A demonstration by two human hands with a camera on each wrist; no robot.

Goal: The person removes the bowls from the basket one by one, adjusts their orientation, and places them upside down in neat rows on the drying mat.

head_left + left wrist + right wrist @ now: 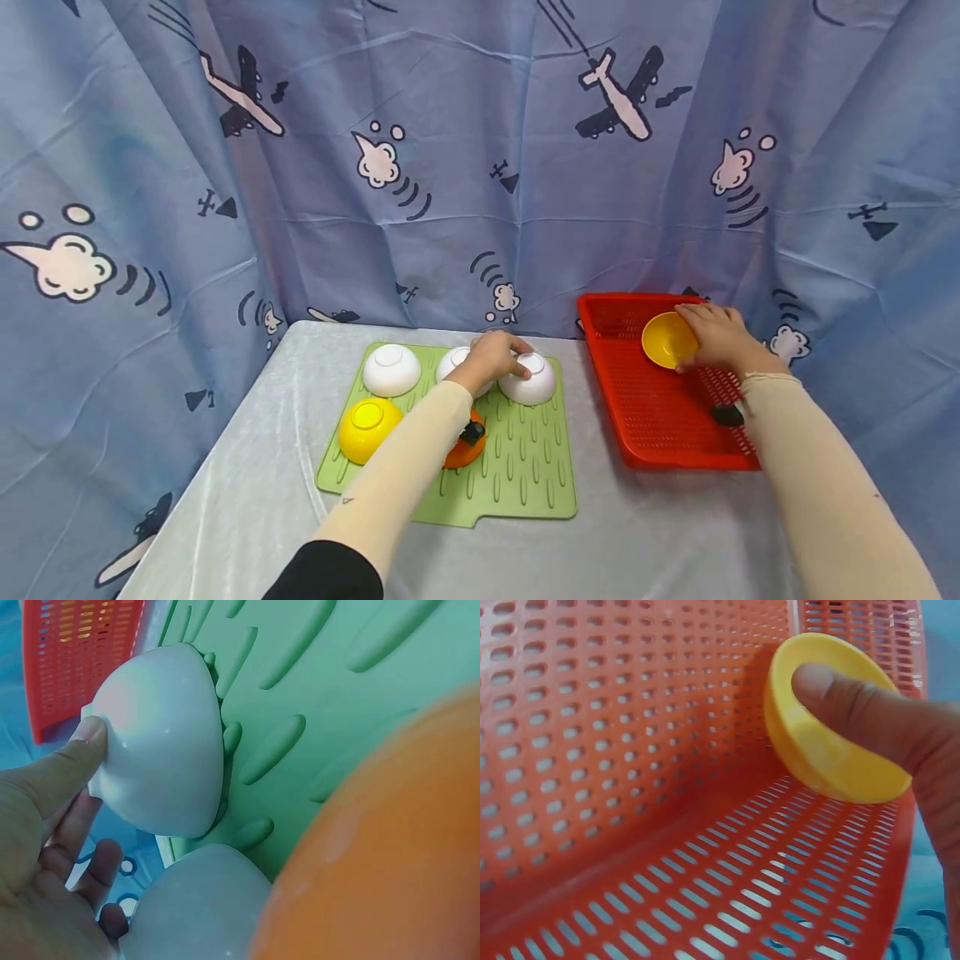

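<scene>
My left hand point(492, 357) pinches the foot of an upside-down white bowl point(531, 386) at the right end of the mat's back row. In the left wrist view, that bowl's rim point(214, 750) is down against the green drying mat point(525, 467). Inside the red basket point(637, 433), my right hand point(716, 337) grips a yellow bowl point(666, 340) by its edge. Its thumb point(840, 694) lies within the bowl, while the other fingers are hidden behind it. The yellow bowl is tilted, its opening partly facing the right wrist camera.
Two more white bowls, one at the left point(392, 371) and one in the middle point(450, 364), sit upside down along the mat's back. In front are an inverted yellow bowl point(367, 433) and an orange bowl point(467, 450), partly hidden by my left arm. A patterned curtain point(450, 167) hangs behind.
</scene>
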